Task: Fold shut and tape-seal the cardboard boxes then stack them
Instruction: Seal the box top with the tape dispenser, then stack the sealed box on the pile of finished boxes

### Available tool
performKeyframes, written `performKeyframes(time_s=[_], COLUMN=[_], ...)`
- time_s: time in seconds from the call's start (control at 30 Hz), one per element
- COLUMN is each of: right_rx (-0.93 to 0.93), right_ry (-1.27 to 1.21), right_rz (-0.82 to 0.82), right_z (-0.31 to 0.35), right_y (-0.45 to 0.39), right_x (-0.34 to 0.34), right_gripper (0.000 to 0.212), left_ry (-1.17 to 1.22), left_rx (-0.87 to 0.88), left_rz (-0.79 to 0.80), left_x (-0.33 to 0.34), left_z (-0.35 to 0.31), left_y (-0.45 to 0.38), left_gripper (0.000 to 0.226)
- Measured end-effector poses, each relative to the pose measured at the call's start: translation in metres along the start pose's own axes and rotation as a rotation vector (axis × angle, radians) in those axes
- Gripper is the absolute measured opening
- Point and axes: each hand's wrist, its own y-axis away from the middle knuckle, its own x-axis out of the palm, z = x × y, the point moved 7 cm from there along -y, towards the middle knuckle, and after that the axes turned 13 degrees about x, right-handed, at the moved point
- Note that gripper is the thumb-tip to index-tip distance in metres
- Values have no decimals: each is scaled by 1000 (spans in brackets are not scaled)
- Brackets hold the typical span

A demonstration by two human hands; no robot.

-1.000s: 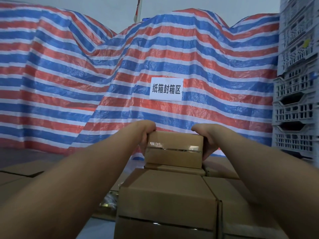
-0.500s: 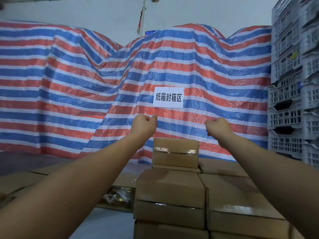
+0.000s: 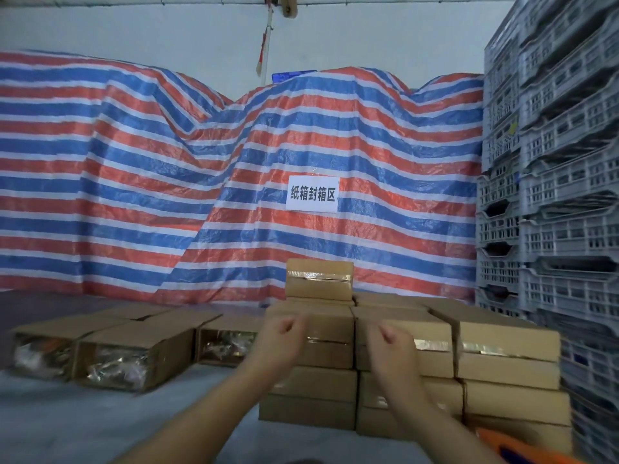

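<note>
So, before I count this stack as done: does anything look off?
Mostly tidy. The top box sits alone on the stack, its tape wrinkled. Three boxes at left still lie open, contents showing.

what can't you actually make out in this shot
Head view only:
- Contents of the open boxes at left: shiny wrapping, too blurred to identify.
- Lower sealed boxes: partly hidden behind the left hand and right hand.
- Orange object at bottom right: cut off by the frame edge and blurred.
- What lies under the striped tarp: fully covered.
- Rear of the top box: faces away.
</note>
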Motion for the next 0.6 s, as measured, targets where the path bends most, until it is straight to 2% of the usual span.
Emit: performKeyframes(time_s=[0.13,0.2,0.3,0.37,0.4,0.53,0.6], right_rx=[187,238,241,198,166,64,41], right_ry=[31,47,117,200,238,292,345], right_rz=[-4,-15,-35,-10,11,64,90], right_z=[-69,-93,-107,-112,-114,-113,-112], right_y=[23,26,23,22,23,31,35], right_x=[3,1,-6,-3,0,11,14], right_gripper=[45,47,55,58,57,54,53], left_ry=[-10,-38,-24,13,15,-64,-53], left_rx=[-162,-215,-287,-309,-304,-260,-279], left_rz=[77,136,174,108,77,62,-15], left_x=[27,35,38,32,30,27,24], left_z=[36,54,78,87,90,88,87], left_y=[51,67,78,79,80,86,89], left_gripper=[56,53,27,10,10,42,56])
